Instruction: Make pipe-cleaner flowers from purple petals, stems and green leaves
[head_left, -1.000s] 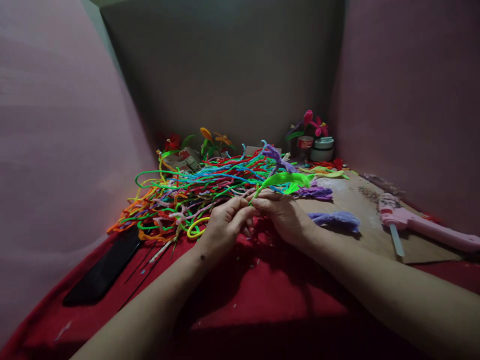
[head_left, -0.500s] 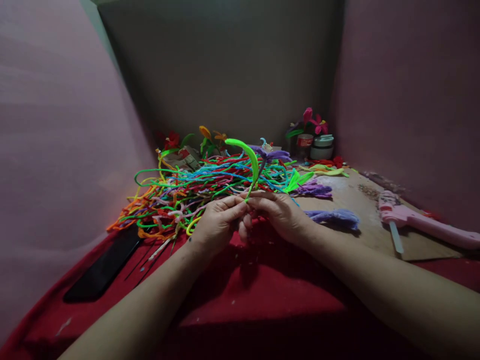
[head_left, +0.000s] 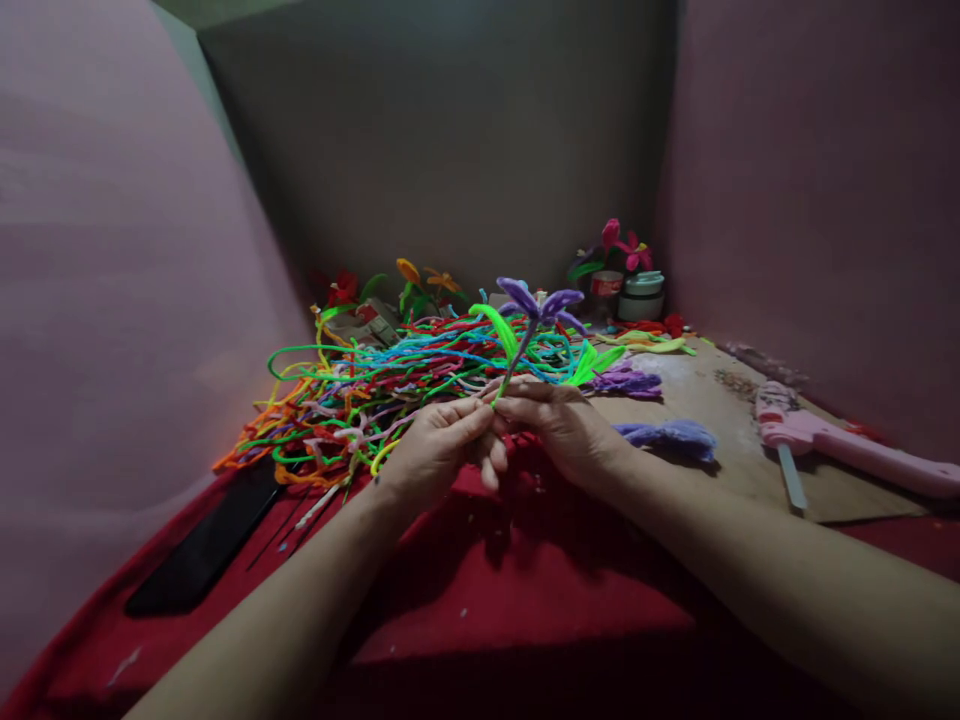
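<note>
A purple pipe-cleaner flower with a thin stem stands upright between my two hands. One bright green pipe-cleaner leaf curves up along its left side. My left hand pinches the bottom of the stem between thumb and forefinger. From the other side my right hand closes its fingers on the same stem, touching the left fingertips. Just behind the hands lies a heap of coloured pipe cleaners. The lowest end of the stem is hidden by my fingers.
A pink glue gun rests on the cardboard at right, near bundled purple pipe cleaners. A black phone lies on the red cloth at left. Behind stand finished flowers and a lidded jar.
The flower has turned between my fingers: its purple petals now face more upward and outward, and the green leaf looks shorter and lower. Both hands stay in nearly the same place.
</note>
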